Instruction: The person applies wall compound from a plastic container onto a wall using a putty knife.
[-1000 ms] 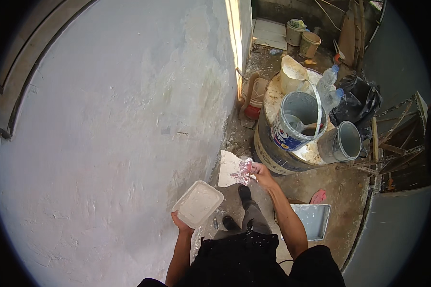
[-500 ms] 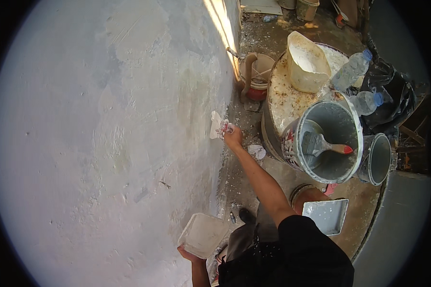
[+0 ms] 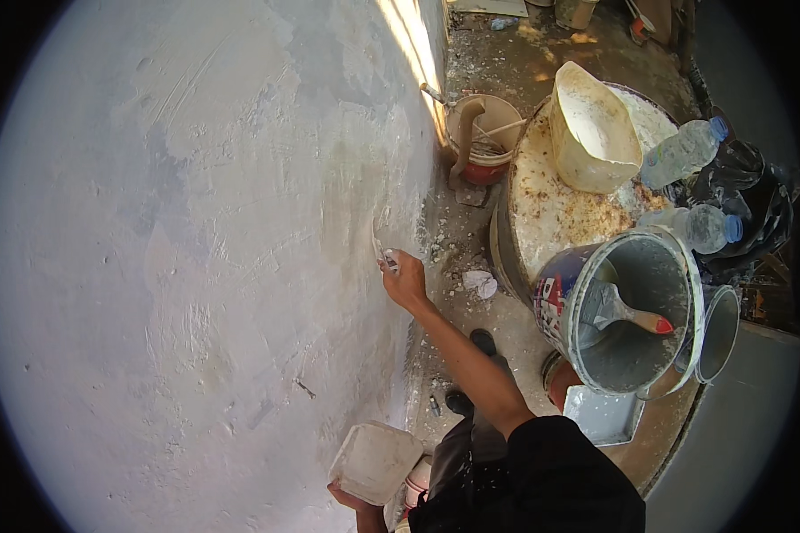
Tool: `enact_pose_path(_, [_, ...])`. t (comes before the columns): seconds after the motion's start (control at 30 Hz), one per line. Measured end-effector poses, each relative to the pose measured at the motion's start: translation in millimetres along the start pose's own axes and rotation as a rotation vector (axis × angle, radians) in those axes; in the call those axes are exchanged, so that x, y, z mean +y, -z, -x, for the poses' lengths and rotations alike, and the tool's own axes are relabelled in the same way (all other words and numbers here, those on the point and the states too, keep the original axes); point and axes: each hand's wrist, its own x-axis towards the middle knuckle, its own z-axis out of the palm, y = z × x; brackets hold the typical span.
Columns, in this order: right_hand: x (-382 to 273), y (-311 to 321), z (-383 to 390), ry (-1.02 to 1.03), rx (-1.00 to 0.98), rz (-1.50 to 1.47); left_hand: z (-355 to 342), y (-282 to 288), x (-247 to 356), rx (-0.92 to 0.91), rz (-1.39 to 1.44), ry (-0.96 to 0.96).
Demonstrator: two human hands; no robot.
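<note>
My right hand (image 3: 404,280) is closed round the handle of a putty knife (image 3: 378,242), whose thin blade is seen nearly edge-on against the grey-white plastered wall (image 3: 240,222). A darker, damp-looking patch lies on the wall around the blade. Low at the front, my left hand (image 3: 354,499) grips the edge of a shallow off-white plastic tray (image 3: 378,462). The tray is tilted beside the wall, and its pale underside or face is smeared; I cannot tell how much filler it carries.
On the right, a rusty drum (image 3: 533,213) bears a cut plastic jug (image 3: 596,133) and clear bottles (image 3: 684,153). A large bucket (image 3: 636,364) holds a paintbrush (image 3: 627,313). Behind stands a smaller bucket (image 3: 484,164). Crumpled paper (image 3: 480,284) lies on the debris-strewn floor. A grey tray (image 3: 604,413) sits near my right side.
My right hand and the putty knife have moved left and slightly down along the wall, and the blade has turned edge-on. The left hand and tray stay nearly in place. The view has shifted slightly.
</note>
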Motion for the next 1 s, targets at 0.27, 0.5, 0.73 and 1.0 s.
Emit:
enact_pose_path(0.27, [63, 29, -52, -0.22, 0.224, 0.09, -5, -9, 5, -0.039, -0.067, -0.01])
enact_pose_path(0.5, [78, -3, -73, -0.069, 0.088, -0.094, 5, -14, 8, 0.0, -0.066, -0.027])
enact_pose_path(0.73, [52, -6, -56, -0.088, 0.006, -0.251, -5, 13, 9, -0.019, -0.061, -0.014])
enact_pose_path(1.0, [-29, 9, 3, 0.102, -0.006, -0.052, -7, 2, 11, -0.023, -0.065, 0.02])
